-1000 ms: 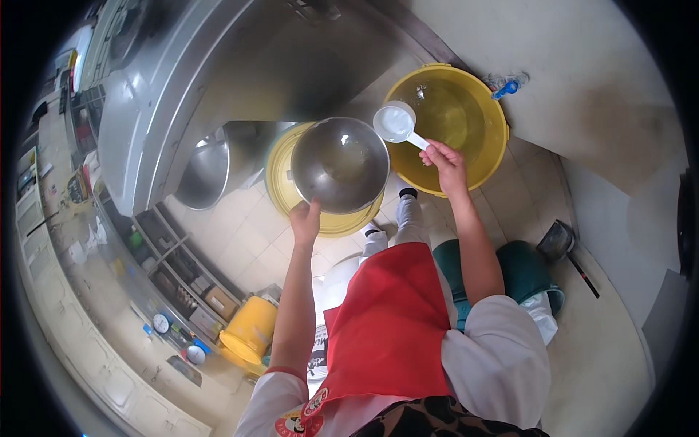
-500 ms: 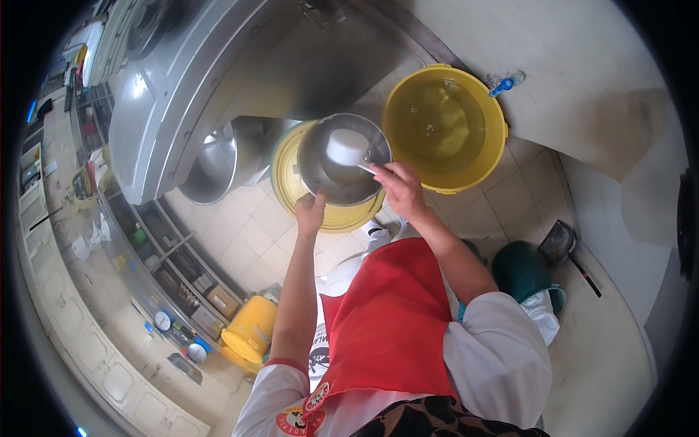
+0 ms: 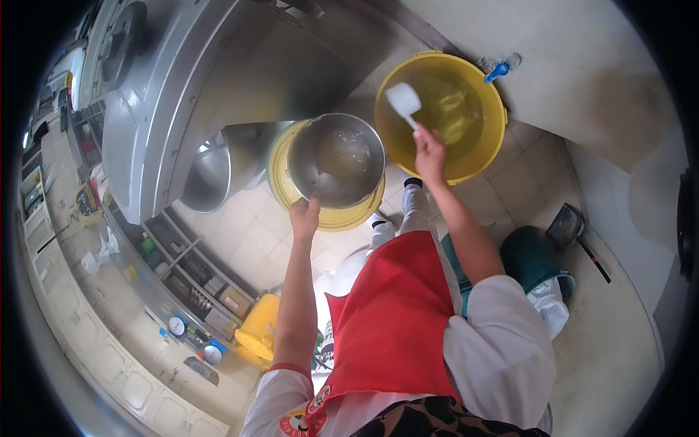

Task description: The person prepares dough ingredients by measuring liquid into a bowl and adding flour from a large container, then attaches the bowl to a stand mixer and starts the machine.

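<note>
My right hand (image 3: 430, 153) grips the handle of a white plastic dipper (image 3: 402, 99), which is held over the left part of a large yellow tub (image 3: 498, 142) of water. With my left hand (image 3: 304, 217) I hold the near rim of a round steel bowl (image 3: 301, 156), thumb on the inside edge. Some water shows in the bowl. Beneath it is a round yellow lid (image 3: 341, 221), apparently on a container whose body is hidden.
A blue tap (image 3: 499, 71) juts from the wall beside the tub. Steel equipment (image 3: 269, 80) rises at the far left, above another steel bowl (image 3: 209, 186). At right stand a green bin (image 3: 530, 253) and a dustpan (image 3: 565, 227). A yellow bucket (image 3: 261, 328) sits near the shelves.
My right hand has moved the dipper rightward from over the steel bowl to over the yellow tub. My left hand stays on the bowl's rim. The view has shifted slightly.
</note>
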Motion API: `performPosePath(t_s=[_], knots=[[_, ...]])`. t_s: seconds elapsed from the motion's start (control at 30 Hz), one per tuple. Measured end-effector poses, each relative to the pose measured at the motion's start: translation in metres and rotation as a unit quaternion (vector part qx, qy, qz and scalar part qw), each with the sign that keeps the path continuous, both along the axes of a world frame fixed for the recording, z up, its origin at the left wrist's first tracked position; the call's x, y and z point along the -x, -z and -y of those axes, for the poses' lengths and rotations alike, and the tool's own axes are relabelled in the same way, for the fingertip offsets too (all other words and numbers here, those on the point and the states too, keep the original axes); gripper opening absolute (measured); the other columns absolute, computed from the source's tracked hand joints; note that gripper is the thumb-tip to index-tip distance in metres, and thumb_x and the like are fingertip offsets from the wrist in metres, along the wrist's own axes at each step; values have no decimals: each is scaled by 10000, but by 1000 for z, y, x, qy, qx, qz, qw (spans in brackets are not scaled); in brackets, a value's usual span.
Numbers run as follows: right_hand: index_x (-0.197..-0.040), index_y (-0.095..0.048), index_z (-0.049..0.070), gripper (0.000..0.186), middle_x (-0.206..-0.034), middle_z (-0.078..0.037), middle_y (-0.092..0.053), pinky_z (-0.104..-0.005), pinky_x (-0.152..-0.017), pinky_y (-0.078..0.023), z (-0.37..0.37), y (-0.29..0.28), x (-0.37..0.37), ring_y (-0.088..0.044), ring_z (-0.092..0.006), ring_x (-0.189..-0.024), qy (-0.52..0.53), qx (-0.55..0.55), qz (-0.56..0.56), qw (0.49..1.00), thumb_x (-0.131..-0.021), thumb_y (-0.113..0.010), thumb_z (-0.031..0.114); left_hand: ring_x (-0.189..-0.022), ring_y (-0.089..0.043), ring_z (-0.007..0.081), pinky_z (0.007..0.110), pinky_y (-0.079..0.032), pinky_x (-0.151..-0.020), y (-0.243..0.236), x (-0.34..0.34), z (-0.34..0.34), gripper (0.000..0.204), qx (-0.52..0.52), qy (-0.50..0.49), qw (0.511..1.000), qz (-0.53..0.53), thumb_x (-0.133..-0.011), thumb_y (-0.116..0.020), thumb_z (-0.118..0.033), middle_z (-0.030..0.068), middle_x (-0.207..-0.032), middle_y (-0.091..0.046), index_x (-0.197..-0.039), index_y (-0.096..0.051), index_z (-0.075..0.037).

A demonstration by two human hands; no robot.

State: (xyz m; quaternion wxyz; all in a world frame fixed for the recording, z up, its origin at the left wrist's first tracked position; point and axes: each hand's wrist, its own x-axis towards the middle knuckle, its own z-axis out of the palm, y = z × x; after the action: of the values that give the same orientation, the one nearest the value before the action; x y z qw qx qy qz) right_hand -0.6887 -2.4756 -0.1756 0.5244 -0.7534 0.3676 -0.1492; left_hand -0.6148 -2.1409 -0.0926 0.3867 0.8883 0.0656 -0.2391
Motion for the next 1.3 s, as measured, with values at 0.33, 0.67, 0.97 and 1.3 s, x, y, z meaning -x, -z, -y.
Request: performPosePath(t_s=[0.33, 0.67, 0.97, 1.3], knots=[[-1064, -744, 134, 227, -921, -183, -698, -451, -755, -527, 45, 229, 19, -675, -381, -868, 80, -48, -194, 977, -933, -626, 278, -612, -489, 101, 289, -410, -571, -10, -11, 14, 382, -22, -9, 998, -63, -954, -641, -295, 23, -647, -575, -722, -604, 6], [-1084, -724, 38, 294, -833, -131, -706, -338, -666, -507, 5, 269, -15, -647, -190, -730, 8, -179, -199, 963, -946, -651, 288, -568, -536, 97, 265, -434, -568, -2, -6, 10, 426, -33, -23, 999, -35, -939, -683, -347, 30, -606, -603, -681, -628, -12], [-1178, -640, 66, 249, -904, 1, -663, -241, -661, -455, 45, 173, 53, -528, -56, -722, 140, -529, -8, 837, -987, -630, 226, -588, -496, 116, 310, -420, -564, -15, -6, 19, 423, -24, 6, 999, -36, -956, -635, -319, 28, -617, -575, -703, -607, 18], [-1202, -666, 1, 288, -933, -50, -703, -237, -675, -472, 52, 6, 93, -568, -69, -758, 118, -422, 55, 897, -975, -641, 177, -734, -644, 450, 509, -486, -706, -4, 1, 13, 496, -175, 34, 982, 64, -871, -618, -383, 283, -722, -639, -736, -654, 93]])
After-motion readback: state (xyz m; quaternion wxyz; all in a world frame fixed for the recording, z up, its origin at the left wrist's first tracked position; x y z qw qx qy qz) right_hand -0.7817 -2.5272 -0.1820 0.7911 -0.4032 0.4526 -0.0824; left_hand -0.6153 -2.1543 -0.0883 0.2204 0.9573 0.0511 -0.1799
